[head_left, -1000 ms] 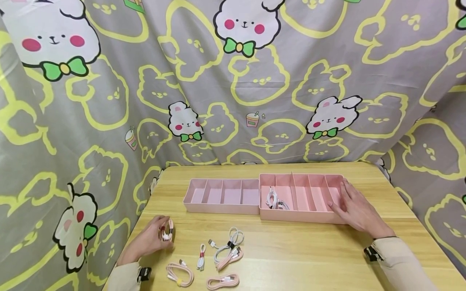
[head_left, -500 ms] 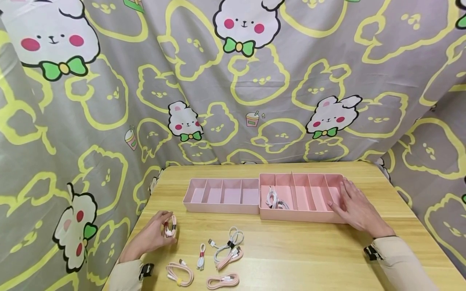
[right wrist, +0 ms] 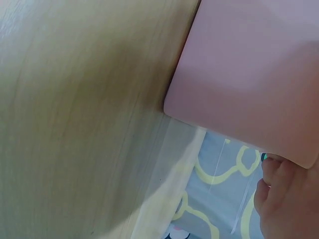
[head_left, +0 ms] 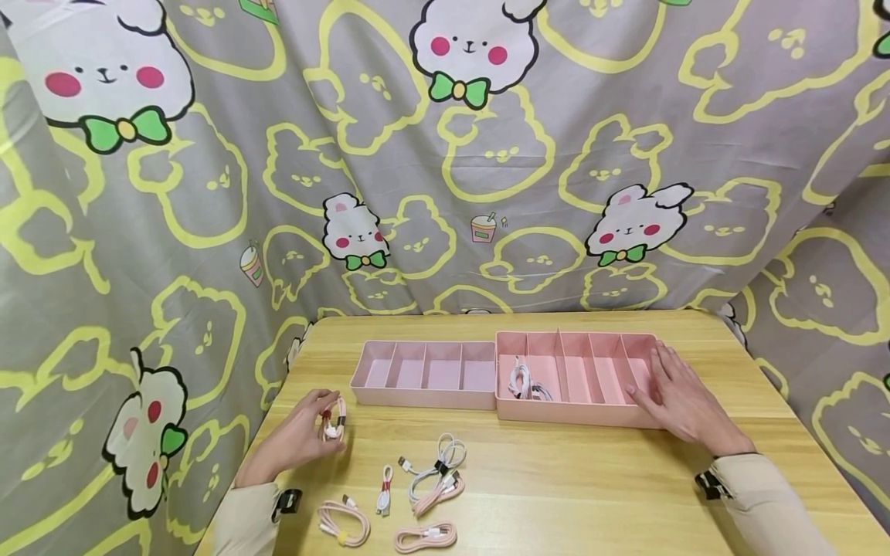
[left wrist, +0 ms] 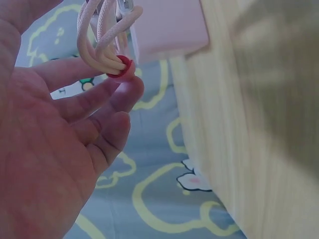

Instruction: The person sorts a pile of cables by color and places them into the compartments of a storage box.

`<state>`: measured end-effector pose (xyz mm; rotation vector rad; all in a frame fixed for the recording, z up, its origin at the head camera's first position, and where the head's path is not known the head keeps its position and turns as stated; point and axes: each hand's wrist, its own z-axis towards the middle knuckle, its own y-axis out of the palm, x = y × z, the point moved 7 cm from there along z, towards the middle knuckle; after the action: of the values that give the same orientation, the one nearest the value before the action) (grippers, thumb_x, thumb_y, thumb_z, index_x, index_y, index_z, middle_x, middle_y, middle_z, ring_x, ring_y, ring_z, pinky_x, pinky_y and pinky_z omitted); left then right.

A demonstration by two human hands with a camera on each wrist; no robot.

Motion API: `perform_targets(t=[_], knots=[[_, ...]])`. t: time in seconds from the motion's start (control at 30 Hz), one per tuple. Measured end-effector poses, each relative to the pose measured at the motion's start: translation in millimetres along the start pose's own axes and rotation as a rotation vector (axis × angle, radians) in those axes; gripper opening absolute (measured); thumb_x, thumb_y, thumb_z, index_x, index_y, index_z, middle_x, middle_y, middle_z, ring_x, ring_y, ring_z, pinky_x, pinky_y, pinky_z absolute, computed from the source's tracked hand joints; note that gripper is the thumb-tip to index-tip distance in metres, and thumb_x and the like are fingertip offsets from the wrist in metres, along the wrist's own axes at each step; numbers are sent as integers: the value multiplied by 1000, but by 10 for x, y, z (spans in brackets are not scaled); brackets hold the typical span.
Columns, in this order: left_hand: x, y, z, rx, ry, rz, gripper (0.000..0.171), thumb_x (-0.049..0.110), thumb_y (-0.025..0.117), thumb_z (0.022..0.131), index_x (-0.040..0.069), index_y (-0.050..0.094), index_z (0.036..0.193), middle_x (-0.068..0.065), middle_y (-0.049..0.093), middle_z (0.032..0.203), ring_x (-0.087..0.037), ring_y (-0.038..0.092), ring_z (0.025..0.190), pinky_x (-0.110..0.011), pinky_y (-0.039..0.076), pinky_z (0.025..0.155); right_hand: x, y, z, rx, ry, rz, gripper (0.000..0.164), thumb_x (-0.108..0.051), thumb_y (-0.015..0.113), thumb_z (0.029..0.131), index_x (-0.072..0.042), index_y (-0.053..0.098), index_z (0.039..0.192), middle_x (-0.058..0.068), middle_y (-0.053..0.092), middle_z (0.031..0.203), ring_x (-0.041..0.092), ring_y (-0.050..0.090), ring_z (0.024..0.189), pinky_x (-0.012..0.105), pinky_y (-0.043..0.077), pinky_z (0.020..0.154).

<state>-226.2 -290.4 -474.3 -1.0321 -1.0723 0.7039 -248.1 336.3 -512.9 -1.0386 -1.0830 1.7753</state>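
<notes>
Near the table's left side, my left hand (head_left: pixel 295 442) pinches a coiled pale pink cable (head_left: pixel 340 421) by its edge. In the left wrist view, a red tie (left wrist: pixel 124 67) wraps this coil and the fingertips sit beside it. My right hand (head_left: pixel 684 403) grips the right end of a pink divided box (head_left: pixel 577 412), thumb across the front rim and fingers along the end wall. Coiled white cables (head_left: pixel 520 380) lie in that box's left part. In the right wrist view, the box's wall (right wrist: pixel 244 74) hides part of the fingers.
A pale mauve four-part box (head_left: pixel 426 398) adjoins the pink one on its left. In front lie a yellow-tied pink cable (head_left: pixel 365 533), a small white cable (head_left: pixel 385 486), a grey-white cable (head_left: pixel 455 448) overlapping a pink one (head_left: pixel 434 500), and another pink coil (head_left: pixel 417 544). A patterned curtain (head_left: pixel 487 262) surrounds the table.
My left hand has moved a little right and away from me, toward the mauve box, carrying the coiled cable. The right hand stays on the pink box.
</notes>
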Motion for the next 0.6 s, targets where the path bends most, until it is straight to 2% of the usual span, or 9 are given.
perform_targets(t=[0.33, 0.6], knots=[[121, -34, 126, 8, 36, 20, 85, 24, 91, 71, -8, 56, 141, -20, 59, 134, -27, 64, 111, -49, 55, 98, 18, 16, -3, -6, 10, 0, 91, -46, 55, 102, 21, 23, 153, 40, 18, 164, 53, 16, 156, 20, -22, 123], [221, -79, 221, 6, 50, 9, 85, 24, 91, 72, -7, 55, 143, -19, 59, 135, -27, 63, 114, -49, 54, 101, 18, 11, 5, -28, 24, 12, 92, -47, 54, 103, 22, 21, 153, 41, 16, 164, 54, 14, 156, 21, -22, 123]])
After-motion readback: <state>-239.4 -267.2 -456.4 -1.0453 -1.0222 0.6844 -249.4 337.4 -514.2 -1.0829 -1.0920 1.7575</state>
